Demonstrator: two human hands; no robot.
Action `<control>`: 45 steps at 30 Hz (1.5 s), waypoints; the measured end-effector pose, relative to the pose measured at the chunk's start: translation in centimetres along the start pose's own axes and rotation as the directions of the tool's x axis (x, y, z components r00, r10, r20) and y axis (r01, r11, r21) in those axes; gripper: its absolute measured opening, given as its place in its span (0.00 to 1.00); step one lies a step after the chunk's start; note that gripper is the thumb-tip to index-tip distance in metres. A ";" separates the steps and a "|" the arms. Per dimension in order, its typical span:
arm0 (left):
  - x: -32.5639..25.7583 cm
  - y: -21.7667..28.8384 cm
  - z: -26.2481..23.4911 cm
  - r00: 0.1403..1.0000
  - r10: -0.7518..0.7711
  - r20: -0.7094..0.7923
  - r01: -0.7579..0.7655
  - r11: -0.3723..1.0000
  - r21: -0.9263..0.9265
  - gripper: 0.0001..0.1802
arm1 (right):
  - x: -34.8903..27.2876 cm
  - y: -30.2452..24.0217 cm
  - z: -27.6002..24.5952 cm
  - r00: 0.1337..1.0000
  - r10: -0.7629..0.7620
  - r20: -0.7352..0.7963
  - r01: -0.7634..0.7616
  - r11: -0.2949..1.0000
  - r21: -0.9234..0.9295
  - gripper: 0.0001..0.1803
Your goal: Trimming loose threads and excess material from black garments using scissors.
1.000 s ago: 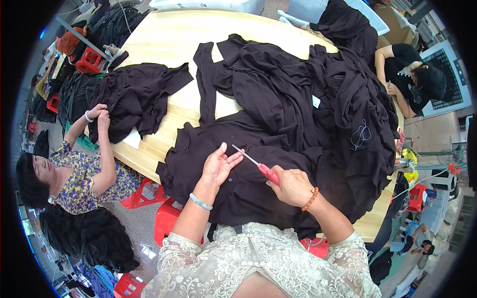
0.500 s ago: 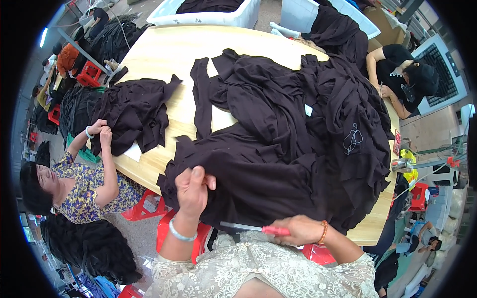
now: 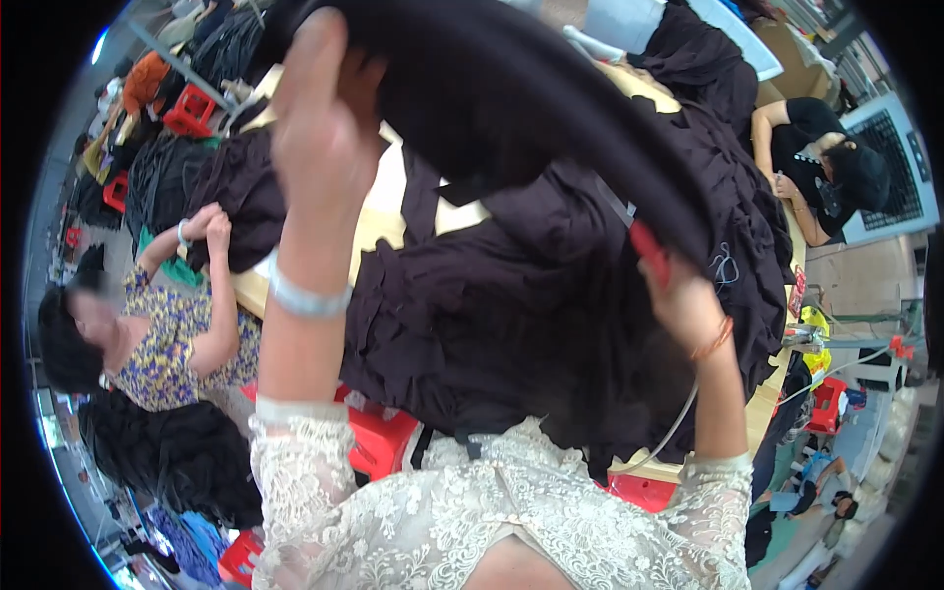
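Observation:
My left hand is raised high at the upper left, smeared by motion, its fingers closed on a dark brown garment. This cloth arches across the upper middle toward my right hand. A red-handled tool with a thin metal blade is in my right fist; the blade is mostly lost in blur. The garment's right end meets the right hand, but I cannot tell whether those fingers also grip it. Beneath both hands lies a heap of dark garments on the wooden table.
A loose pale blue thread lies on the heap's right side. Red stools stand below the near edge. One co-worker handles dark cloth at the left; another leans on the far right edge. A white bin stands behind.
Both hands have risen from near my lap to above the table, lifting a dark garment off the heap. My right hand has moved right with the red-handled tool.

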State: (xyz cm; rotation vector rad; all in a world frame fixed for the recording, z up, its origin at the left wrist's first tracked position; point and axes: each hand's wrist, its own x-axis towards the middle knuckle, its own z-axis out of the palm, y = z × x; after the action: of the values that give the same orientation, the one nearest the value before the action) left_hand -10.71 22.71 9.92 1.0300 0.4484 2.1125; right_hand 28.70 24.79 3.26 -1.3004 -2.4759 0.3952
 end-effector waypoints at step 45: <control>-33.6 7.3 -1.1 0.896 -0.367 -0.249 0.207 -0.152 0.967 0.23 | -11.7 -6.3 8.3 0.860 0.090 0.502 -0.222 0.952 0.211 0.14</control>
State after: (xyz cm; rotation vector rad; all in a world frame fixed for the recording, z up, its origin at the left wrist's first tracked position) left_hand -1.13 -7.05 -4.33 1.5400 2.2508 0.8788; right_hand 26.98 10.88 -3.64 -1.4285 -2.5786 1.1863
